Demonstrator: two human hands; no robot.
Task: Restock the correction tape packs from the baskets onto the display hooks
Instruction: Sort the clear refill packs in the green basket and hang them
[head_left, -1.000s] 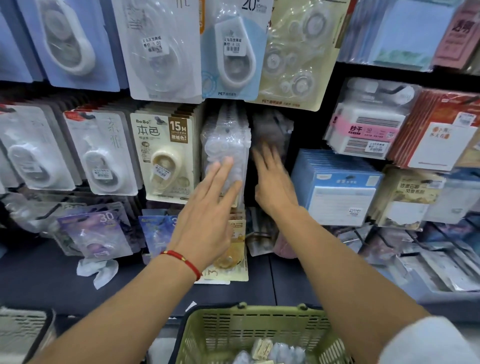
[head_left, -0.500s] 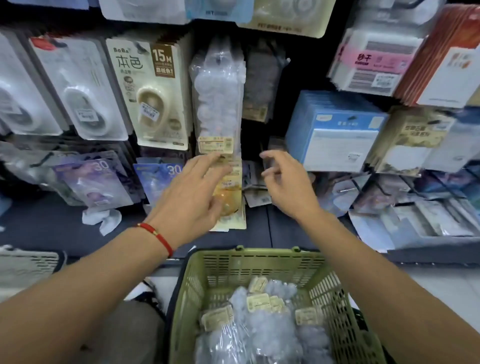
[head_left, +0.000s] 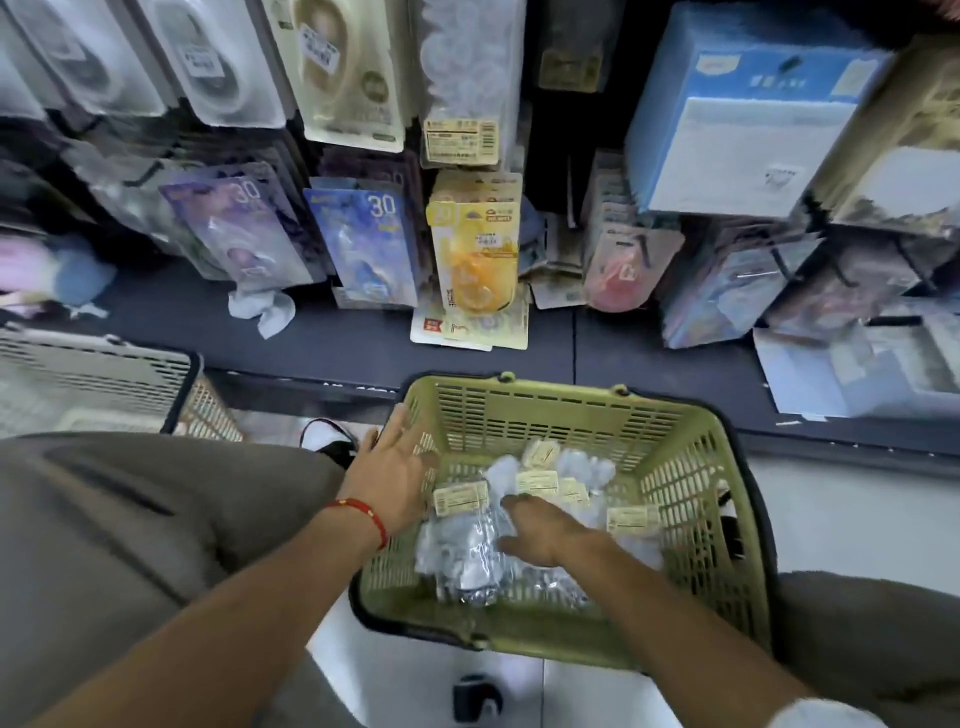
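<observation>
A green basket (head_left: 571, 396) stands on the floor in front of me. It holds several clear correction tape packs (head_left: 467, 551) with cream label cards. My left hand (head_left: 395, 467) hovers over the basket's left rim with its fingers straight and spread, holding nothing. My right hand (head_left: 550, 530) reaches into the basket and lies on the clear packs, thumb apart from the fingers. On the display above, a row of the same clear packs (head_left: 467, 67) hangs from a hook, with its cream label at the bottom.
Other tape packs hang left and right of that hook, among them a yellow pack (head_left: 475, 249) and blue ones (head_left: 363, 244). A dark shelf ledge (head_left: 322, 338) juts out below. A beige basket (head_left: 93, 364) stands at the left. My knees flank the green basket.
Both hands left the hanging packs on the display and dropped into the green basket. My view tilted down from the hooks toward the floor.
</observation>
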